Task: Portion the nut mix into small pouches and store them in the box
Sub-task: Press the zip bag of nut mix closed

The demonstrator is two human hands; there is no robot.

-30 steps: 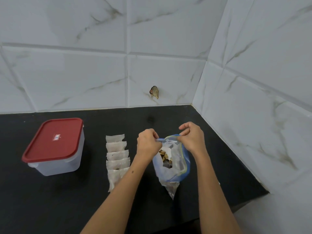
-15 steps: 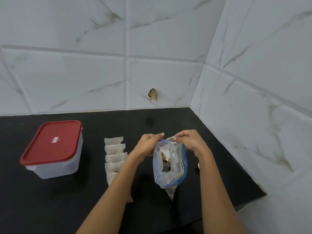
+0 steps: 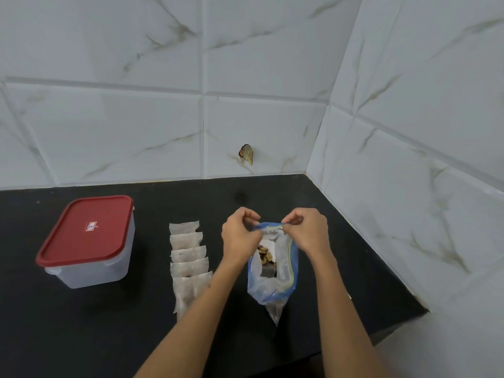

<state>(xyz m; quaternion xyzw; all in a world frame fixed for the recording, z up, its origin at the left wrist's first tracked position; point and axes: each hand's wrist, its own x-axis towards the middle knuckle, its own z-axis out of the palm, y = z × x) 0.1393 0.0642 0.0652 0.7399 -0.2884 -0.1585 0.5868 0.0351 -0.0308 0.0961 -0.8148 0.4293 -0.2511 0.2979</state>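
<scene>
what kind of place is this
Probably a home kitchen corner: a black countertop meets white marble-look wall tiles, with a red-lidded plastic storage box and a zip bag of nuts on it.

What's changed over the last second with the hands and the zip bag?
Both hands, left hand and right hand, kept pinching the clear blue-edged zip bag of nuts and closed in along its rim. Red-lidded plastic box and row of small pouches stayed put.

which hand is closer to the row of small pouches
Left. The left hand pinches the zip bag rim just right of the small pouches; the right hand pinches the rim's other side, farther away, with the bag mouth between.
</scene>
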